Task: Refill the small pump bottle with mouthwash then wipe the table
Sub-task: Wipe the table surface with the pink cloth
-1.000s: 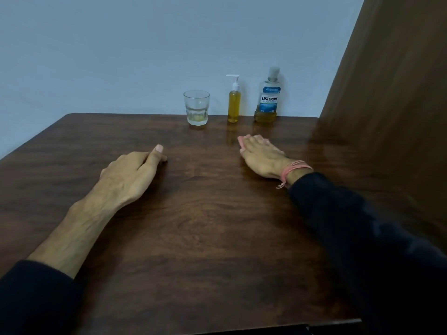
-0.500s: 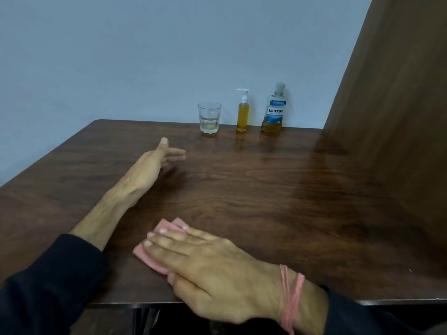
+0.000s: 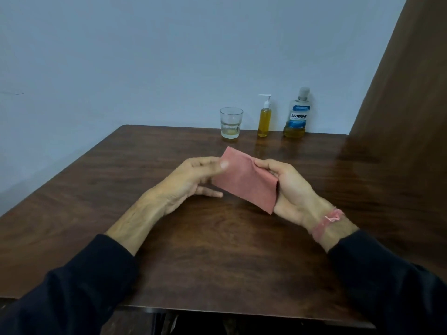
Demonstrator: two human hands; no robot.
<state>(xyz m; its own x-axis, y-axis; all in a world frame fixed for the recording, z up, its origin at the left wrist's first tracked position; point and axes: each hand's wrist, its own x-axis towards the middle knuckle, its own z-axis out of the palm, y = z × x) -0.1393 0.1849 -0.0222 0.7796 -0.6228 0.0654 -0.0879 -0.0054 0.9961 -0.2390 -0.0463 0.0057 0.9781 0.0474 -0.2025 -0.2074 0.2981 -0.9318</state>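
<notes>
A pink cloth (image 3: 246,182) is held up above the middle of the dark wooden table (image 3: 217,257). My left hand (image 3: 191,180) pinches its left edge with the thumb on top. My right hand (image 3: 290,189) grips its right edge. At the table's far edge stand the small pump bottle (image 3: 264,118) full of yellow liquid and, to its right, the mouthwash bottle (image 3: 298,114) with a little yellow liquid at its bottom.
A clear glass (image 3: 231,123) with a little liquid stands left of the pump bottle by the wall. A brown wooden panel (image 3: 406,93) rises along the table's right side. A pink thread band is on my right wrist.
My right hand has lifted the pink cloth from the table's near edge to the middle. My left hand has come over and taken hold of its left edge.
</notes>
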